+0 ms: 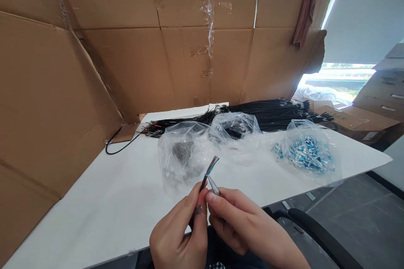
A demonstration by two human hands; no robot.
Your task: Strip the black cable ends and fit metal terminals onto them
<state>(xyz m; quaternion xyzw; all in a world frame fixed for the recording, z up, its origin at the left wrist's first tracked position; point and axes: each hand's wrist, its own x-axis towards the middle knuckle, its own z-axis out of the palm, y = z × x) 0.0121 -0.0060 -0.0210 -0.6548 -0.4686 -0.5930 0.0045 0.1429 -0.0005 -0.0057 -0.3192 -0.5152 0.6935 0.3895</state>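
Near the table's front edge my left hand (179, 231) is closed around a black cable (203, 183), pinching it below its end. Several thin wires (213, 164), brown and blue among them, fan out of the cable's stripped end and point up to the right. My right hand (241, 216) is closed on silver tweezers (213, 185), whose pointed tip meets the base of the wires. A small greyish clump (198, 209) shows at my left fingers; I cannot make out what it is.
On the white table (126, 197) lies a clear bag of small grey bits (183, 151). Another clear bag (235, 125) lies behind it. At right is a bag of blue-and-silver connectors (311, 153). Black cable bundles (268, 113) lie along the cardboard wall (189, 63). A chair armrest (322, 235) stands front right.
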